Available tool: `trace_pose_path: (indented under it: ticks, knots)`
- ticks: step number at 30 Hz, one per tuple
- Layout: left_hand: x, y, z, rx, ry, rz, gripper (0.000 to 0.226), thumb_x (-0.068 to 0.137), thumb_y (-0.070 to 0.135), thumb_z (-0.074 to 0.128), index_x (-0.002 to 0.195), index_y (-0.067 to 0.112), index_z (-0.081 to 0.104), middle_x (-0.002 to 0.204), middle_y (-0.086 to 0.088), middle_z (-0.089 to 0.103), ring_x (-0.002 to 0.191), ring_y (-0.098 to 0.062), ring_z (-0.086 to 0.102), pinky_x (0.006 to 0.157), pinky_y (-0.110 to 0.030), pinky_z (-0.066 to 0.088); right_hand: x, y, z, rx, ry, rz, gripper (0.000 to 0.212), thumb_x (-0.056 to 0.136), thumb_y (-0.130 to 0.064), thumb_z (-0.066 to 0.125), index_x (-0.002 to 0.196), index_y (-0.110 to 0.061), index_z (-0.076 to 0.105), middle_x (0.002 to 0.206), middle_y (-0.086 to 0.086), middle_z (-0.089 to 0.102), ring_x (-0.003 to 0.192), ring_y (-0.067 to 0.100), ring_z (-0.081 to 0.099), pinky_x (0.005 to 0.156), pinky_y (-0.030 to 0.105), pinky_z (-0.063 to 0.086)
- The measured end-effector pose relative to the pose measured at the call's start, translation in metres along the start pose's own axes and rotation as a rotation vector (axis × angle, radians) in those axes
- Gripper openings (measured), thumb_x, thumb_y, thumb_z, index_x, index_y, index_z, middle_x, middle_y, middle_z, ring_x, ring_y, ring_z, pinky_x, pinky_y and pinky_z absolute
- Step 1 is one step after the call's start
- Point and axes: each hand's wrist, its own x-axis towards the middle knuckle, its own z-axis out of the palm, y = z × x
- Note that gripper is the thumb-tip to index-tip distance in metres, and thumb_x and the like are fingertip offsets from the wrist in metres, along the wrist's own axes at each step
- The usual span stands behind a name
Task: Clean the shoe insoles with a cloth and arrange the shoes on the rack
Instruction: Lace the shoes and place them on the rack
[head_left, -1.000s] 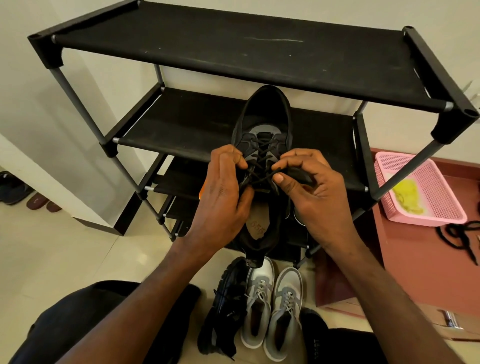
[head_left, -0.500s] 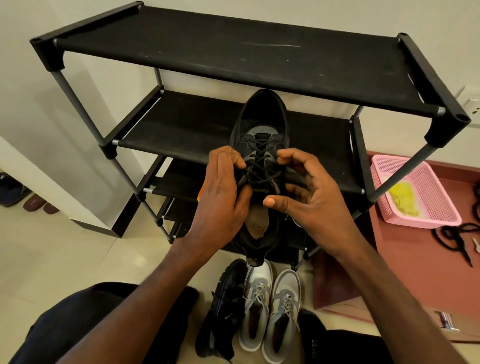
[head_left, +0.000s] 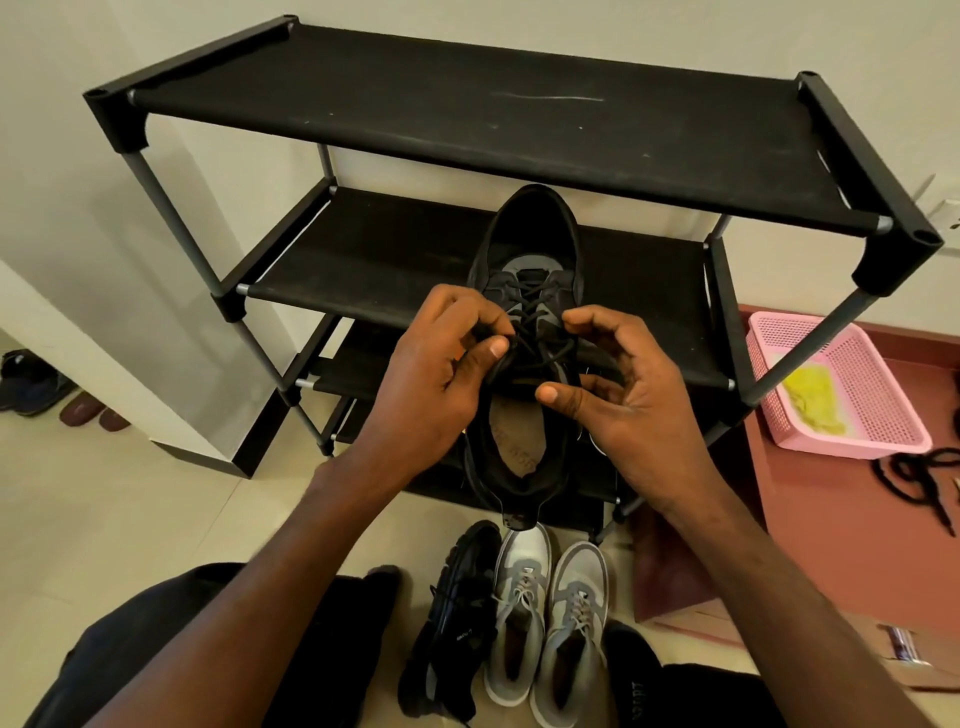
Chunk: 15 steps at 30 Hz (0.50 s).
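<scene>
A black sneaker (head_left: 530, 244) is held in front of the black shoe rack (head_left: 467, 119), toe pointing away, its tan insole (head_left: 517, 441) showing. My left hand (head_left: 436, 384) pinches the sneaker's black lace at the left side of the tongue. My right hand (head_left: 618, 395) is at the right side with fingers curled and thumb against the shoe's collar; whether it grips a lace is hidden. A yellow cloth (head_left: 813, 402) lies in the pink basket (head_left: 883, 441) at the right.
On the floor below stand a black shoe (head_left: 452, 634) and a pair of grey sneakers (head_left: 545, 623). Black laces (head_left: 919, 475) lie on the red mat at right. Dark footwear (head_left: 31, 382) sits at the far left. My knees fill the lower edge.
My right hand let go of the lace it pinched and spread its fingers beside the shoe. My left hand kept its pinch. The view shifted slightly.
</scene>
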Motion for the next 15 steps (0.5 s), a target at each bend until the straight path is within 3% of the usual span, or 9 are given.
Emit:
trace_pose_path:
  ticks: [3, 10, 15]
  knots:
    - [0.0016, 0.0028, 0.0008, -0.032, 0.053, 0.0, 0.008, 0.103, 0.007, 0.05, 0.104, 0.006, 0.058, 0.104, -0.003, 0.057, 0.094, -0.023, 0.057, 0.079, -0.039, 0.053, 0.0003, 0.0016, 0.0025, 0.004, 0.01, -0.01, 0.056, 0.082, -0.011, 0.086, 0.129, -0.027, 0.059, 0.139, 0.001, 0.056, 0.131, 0.009, 0.057, 0.093, 0.021, 0.054]
    - [0.0, -0.0023, -0.0083, -0.097, 0.043, -0.052, 0.022, 0.101, 0.003, 0.058, 0.121, 0.009, 0.06, 0.116, -0.003, 0.061, 0.107, -0.023, 0.064, 0.09, -0.034, 0.057, 0.0027, 0.0037, 0.0043, 0.003, 0.041, -0.003, 0.052, 0.084, -0.016, 0.086, 0.127, -0.031, 0.06, 0.138, 0.001, 0.059, 0.131, 0.011, 0.058, 0.096, 0.028, 0.056]
    - [0.0014, 0.002, -0.0028, -0.043, 0.067, -0.073, 0.013, 0.097, 0.003, 0.063, 0.107, 0.011, 0.065, 0.109, 0.0, 0.061, 0.103, -0.017, 0.063, 0.087, -0.019, 0.052, 0.0005, 0.0019, 0.0073, -0.034, 0.044, -0.018, 0.053, 0.082, -0.011, 0.086, 0.126, -0.027, 0.062, 0.134, -0.003, 0.057, 0.127, 0.01, 0.06, 0.09, 0.02, 0.055]
